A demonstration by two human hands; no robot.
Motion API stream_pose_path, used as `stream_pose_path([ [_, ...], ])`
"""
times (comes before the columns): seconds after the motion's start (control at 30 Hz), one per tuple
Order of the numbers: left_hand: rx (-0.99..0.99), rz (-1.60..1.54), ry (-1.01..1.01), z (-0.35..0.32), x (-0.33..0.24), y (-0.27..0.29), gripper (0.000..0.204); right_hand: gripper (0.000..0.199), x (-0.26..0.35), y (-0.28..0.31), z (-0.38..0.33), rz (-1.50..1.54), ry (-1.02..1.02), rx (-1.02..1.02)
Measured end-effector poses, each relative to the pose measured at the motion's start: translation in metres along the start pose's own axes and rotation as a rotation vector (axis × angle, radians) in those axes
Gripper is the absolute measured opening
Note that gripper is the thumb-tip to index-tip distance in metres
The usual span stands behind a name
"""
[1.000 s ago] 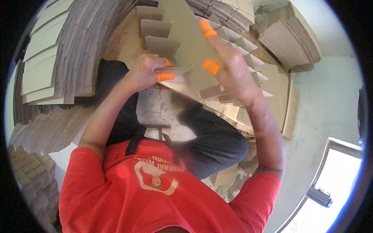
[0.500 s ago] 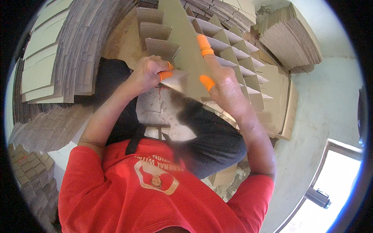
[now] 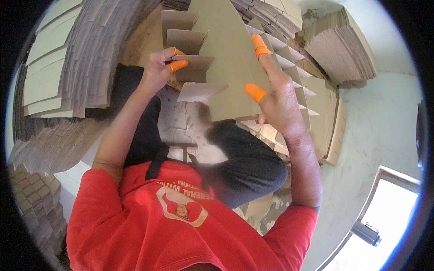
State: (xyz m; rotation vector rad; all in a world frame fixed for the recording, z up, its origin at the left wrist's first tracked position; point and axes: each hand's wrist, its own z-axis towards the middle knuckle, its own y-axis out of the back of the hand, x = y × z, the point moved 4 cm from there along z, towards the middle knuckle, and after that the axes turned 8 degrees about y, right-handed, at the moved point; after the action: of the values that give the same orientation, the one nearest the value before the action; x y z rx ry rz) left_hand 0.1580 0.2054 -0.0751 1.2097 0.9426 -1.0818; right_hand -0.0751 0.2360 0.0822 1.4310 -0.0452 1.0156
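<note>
A grey-brown cardboard partition (image 3: 233, 58) stands tilted in front of me, its long panel facing me. Short cross strips stick out on its left side, and a grid of interlocked cells (image 3: 289, 63) shows to its right. My right hand (image 3: 280, 97) grips the panel, thumb on its face and index finger along the edge; the other fingers are mostly hidden behind. At the left, my left hand (image 3: 160, 67) pinches the outer edge of one cardboard strip (image 3: 194, 67). Below that, another strip (image 3: 201, 91) juts out untouched. Orange finger cots cover thumb and index finger on both hands.
Tall stacks of flat cardboard (image 3: 90, 49) rise at the left, with bundled pieces (image 3: 38, 198) below. Another cardboard stack (image 3: 339, 45) is at the far right, near a pale wall (image 3: 357, 122). My dark-trousered leg (image 3: 248, 162) is bent under the partition.
My left hand has moved left and up, from the lowest strip to the outer edge of the strip above. The partition and my right hand have shifted slightly right.
</note>
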Motion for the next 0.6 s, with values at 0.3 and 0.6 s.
stream_pose_path([
  [0.3, -0.067, -0.015, -0.103, 0.009, -0.009, 0.002, 0.011, 0.063, -0.019, -0.051, -0.032, -0.149, 0.001, 0.1],
  [0.6, -0.469, -0.215, 0.031, 0.057, 0.02, 0.067, 0.027, 0.08, -0.01, -0.033, -0.028, -0.003, 0.061, 0.095],
])
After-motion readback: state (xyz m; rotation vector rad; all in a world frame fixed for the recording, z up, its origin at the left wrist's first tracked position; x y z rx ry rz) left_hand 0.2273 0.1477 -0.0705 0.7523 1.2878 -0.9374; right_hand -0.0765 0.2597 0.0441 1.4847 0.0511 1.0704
